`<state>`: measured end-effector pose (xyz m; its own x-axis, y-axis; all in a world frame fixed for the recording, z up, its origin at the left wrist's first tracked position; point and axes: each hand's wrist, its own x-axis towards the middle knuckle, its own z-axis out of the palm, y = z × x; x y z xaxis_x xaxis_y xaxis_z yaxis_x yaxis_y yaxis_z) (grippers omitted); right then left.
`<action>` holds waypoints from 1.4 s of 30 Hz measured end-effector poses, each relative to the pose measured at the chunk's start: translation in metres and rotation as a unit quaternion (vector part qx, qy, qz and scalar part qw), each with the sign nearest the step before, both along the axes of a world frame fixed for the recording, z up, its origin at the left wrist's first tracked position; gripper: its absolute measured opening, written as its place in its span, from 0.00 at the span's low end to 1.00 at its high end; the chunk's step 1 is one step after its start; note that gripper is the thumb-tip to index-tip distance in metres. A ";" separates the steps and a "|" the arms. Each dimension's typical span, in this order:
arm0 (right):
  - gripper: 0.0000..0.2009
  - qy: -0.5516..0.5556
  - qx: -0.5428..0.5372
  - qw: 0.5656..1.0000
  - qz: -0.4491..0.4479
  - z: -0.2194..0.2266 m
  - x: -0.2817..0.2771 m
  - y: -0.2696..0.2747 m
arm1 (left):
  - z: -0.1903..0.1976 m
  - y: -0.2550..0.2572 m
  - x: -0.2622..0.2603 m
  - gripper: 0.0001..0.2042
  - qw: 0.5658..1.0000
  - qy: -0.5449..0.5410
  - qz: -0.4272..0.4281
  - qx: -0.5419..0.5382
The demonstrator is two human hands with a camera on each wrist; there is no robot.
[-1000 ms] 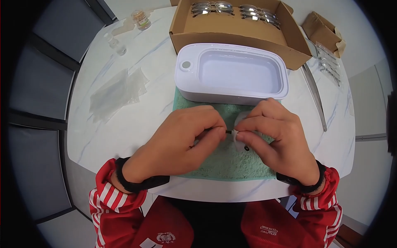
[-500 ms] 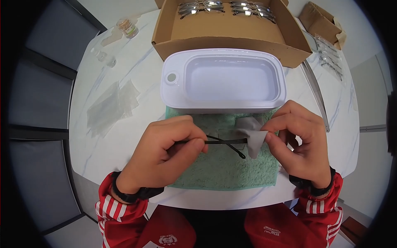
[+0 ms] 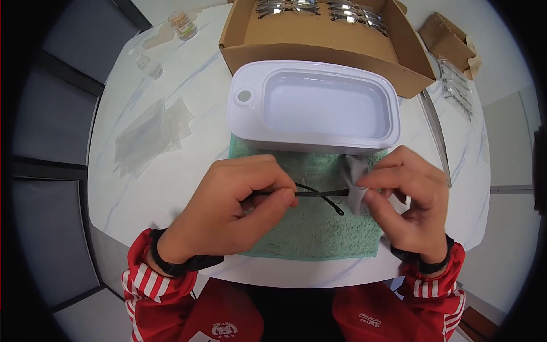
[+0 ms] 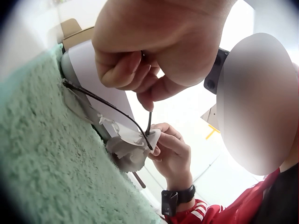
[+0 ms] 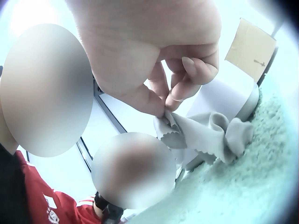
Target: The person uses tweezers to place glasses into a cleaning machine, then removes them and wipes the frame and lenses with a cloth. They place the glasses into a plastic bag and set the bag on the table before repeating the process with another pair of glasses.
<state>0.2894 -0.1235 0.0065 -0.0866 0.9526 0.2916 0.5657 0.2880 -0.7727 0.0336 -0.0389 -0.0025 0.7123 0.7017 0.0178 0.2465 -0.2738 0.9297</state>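
My left hand (image 3: pixel 245 205) pinches one dark temple of a pair of eyeglasses (image 3: pixel 322 194) between thumb and forefinger. The other temple (image 4: pixel 105 101) crosses behind it and slants down over the green towel (image 3: pixel 307 236). My right hand (image 3: pixel 416 199) pinches a thin grey cleaning cloth (image 3: pixel 356 196), folded around the far end of the held temple. In the right wrist view the cloth (image 5: pixel 205 135) hangs in loose folds with a zigzag edge, close over the towel. The clear lenses are faint behind the left fingers.
A white tub (image 3: pixel 245 122) with a round button stands just beyond my hands. Behind it, a cardboard box (image 3: pixel 325 48) holds several eyeglasses. Clear plastic bags (image 3: pixel 151 137), a small bottle (image 3: pixel 146 64) and a jar (image 3: pixel 182 25) lie left; bagged glasses (image 3: pixel 457 91) and a smaller box (image 3: pixel 450 43) are right.
The right hand has slid the cloth rightward along the temple, away from the left fingers, and has re-gripped it around the temple's end. The crossed temples have come into sight.
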 end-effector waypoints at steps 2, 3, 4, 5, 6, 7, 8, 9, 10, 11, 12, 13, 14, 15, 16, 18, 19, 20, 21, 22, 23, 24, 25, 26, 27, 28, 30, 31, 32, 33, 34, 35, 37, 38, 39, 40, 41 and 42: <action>0.11 -0.015 0.031 0.999 0.029 -0.010 -0.006 0.005 | 0.003 -0.001 0.002 0.04 1.000 0.008 -0.015 0.003; 0.11 -0.024 0.067 0.996 0.056 -0.013 -0.010 0.006 | 0.004 -0.002 0.003 0.03 0.999 0.021 -0.033 0.009; 0.12 -0.017 0.050 0.997 0.055 -0.014 -0.016 0.005 | 0.002 -0.003 0.004 0.03 0.999 0.019 -0.031 0.005; 0.12 -0.018 0.046 0.997 0.058 -0.015 -0.020 0.005 | -0.001 -0.004 0.006 0.02 0.998 0.012 -0.048 0.034; 0.12 -0.011 0.044 0.997 0.066 -0.016 -0.024 0.005 | -0.003 -0.006 0.007 0.02 0.996 0.006 -0.064 0.062; 0.11 -0.004 0.042 0.996 0.075 -0.016 -0.027 0.004 | -0.006 -0.007 0.008 0.02 0.996 0.005 -0.061 0.058; 0.11 -0.005 0.039 0.996 0.078 -0.016 -0.029 0.002 | -0.008 -0.008 0.008 0.01 0.995 -0.002 -0.069 0.068; 0.10 0.023 -0.015 0.997 0.067 -0.013 -0.031 -0.001 | -0.010 -0.010 0.010 0.01 0.994 -0.008 -0.077 0.078; 0.10 0.049 -0.067 0.995 0.055 -0.012 -0.033 -0.002 | -0.011 -0.010 0.010 0.01 0.994 -0.009 -0.073 0.077; 0.10 0.048 -0.067 0.995 0.057 -0.010 -0.033 -0.002 | -0.011 -0.010 0.009 0.01 0.994 -0.013 -0.073 0.085; 0.09 0.052 -0.098 0.993 0.047 -0.009 -0.032 -0.003 | -0.012 -0.010 0.008 0.01 0.993 -0.017 -0.073 0.093; 0.08 0.056 -0.129 0.989 0.036 -0.008 -0.032 -0.002 | -0.012 -0.009 0.008 0.01 0.993 -0.019 -0.071 0.092; 0.08 0.054 -0.130 0.989 0.039 -0.009 -0.031 -0.003 | -0.012 -0.009 0.008 0.01 0.991 -0.021 -0.071 0.109; 0.09 0.073 -0.146 0.986 0.043 -0.011 -0.030 -0.003 | -0.012 -0.008 0.007 0.01 0.989 -0.023 -0.072 0.126; 0.09 0.092 -0.161 0.982 0.047 -0.012 -0.030 -0.003 | -0.012 -0.008 0.006 0.01 0.989 -0.024 -0.070 0.126; 0.10 0.115 -0.179 0.976 0.046 -0.012 -0.028 -0.004 | -0.010 -0.006 0.004 0.01 0.987 -0.027 -0.084 0.138; 0.11 0.139 -0.196 0.970 0.043 -0.013 -0.026 -0.004 | -0.011 -0.005 0.002 0.01 0.987 -0.027 -0.083 0.137; 0.11 0.138 -0.197 0.970 0.043 -0.012 -0.024 -0.005 | -0.011 -0.005 0.000 0.01 0.989 -0.032 -0.080 0.121; 0.11 0.121 -0.199 0.971 0.052 -0.011 -0.022 -0.004 | -0.011 -0.004 -0.001 0.01 0.991 -0.036 -0.077 0.107; 0.11 0.104 -0.200 0.972 0.060 -0.010 -0.020 -0.003 | -0.011 -0.003 -0.002 0.01 0.991 -0.036 -0.077 0.107; 0.11 0.105 -0.201 0.972 0.060 -0.010 -0.019 -0.003 | -0.011 -0.002 -0.001 0.01 0.990 -0.033 -0.080 0.111; 0.11 0.098 -0.200 0.973 0.066 -0.010 -0.018 -0.002 | -0.010 -0.001 -0.001 0.01 0.989 -0.031 -0.083 0.117; 0.10 0.093 -0.199 0.973 0.070 -0.010 -0.017 -0.002 | -0.009 -0.002 -0.001 0.01 0.989 -0.031 -0.085 0.116; 0.10 0.094 -0.199 0.973 0.068 -0.009 -0.017 -0.002 | -0.009 -0.002 0.000 0.01 0.990 -0.032 -0.080 0.113; 0.10 0.115 -0.202 0.971 0.061 -0.009 -0.018 -0.003 | -0.008 -0.003 0.002 0.01 0.991 -0.033 -0.076 0.109; 0.10 0.137 -0.206 0.968 0.051 -0.010 -0.020 -0.003 | -0.008 -0.004 0.004 0.01 0.990 -0.032 -0.081 0.109; 0.12 0.156 -0.209 0.964 0.054 -0.009 -0.024 -0.003 | -0.009 -0.005 0.009 0.01 0.988 -0.041 -0.083 0.126; 0.13 0.171 -0.211 0.960 0.063 -0.008 -0.024 -0.002 | -0.008 -0.004 0.011 0.01 0.987 -0.039 -0.094 0.123; 0.13 0.176 -0.209 0.960 0.053 -0.008 -0.024 -0.002 | -0.005 -0.003 0.012 0.01 0.987 -0.025 -0.092 0.131; 0.13 0.171 -0.219 0.959 0.052 -0.008 -0.023 -0.001 | -0.003 -0.002 0.013 0.01 0.986 -0.012 -0.089 0.141; 0.13 0.166 -0.225 0.959 0.054 -0.007 -0.022 -0.001 | -0.003 -0.003 0.013 0.01 0.985 -0.009 -0.095 0.145; 0.13 0.169 -0.219 0.960 0.051 -0.006 -0.018 -0.001 | -0.003 -0.002 0.012 0.00 0.987 -0.014 -0.090 0.135; 0.13 0.110 -0.222 0.967 0.065 -0.001 -0.011 0.000 | 0.001 -0.001 0.006 0.00 0.988 -0.015 -0.086 0.131; 0.13 0.114 -0.216 0.968 0.065 -0.001 -0.009 -0.001 | 0.003 -0.001 0.003 0.01 0.992 -0.008 -0.066 0.104; 0.12 0.118 -0.235 0.963 0.060 -0.001 -0.008 -0.001 | 0.005 -0.002 0.001 0.01 0.996 -0.001 -0.045 0.077; 0.12 0.123 -0.256 0.957 0.054 -0.002 -0.007 -0.001 | 0.006 -0.002 -0.001 0.01 0.996 0.004 -0.046 0.081; 0.12 0.128 -0.254 0.957 0.054 -0.001 -0.006 -0.001 | 0.006 -0.002 0.000 0.02 0.997 0.005 -0.042 0.069; 0.12 0.118 -0.248 0.960 0.059 -0.001 -0.005 -0.001 | 0.006 -0.002 0.000 0.02 0.998 0.006 -0.037 0.055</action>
<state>0.2847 -0.1241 0.0055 -0.1897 0.9668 -0.1714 0.3447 -0.0979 -0.9336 0.0339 -0.0408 0.0036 0.7632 0.6408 0.0828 0.2319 -0.3913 0.8906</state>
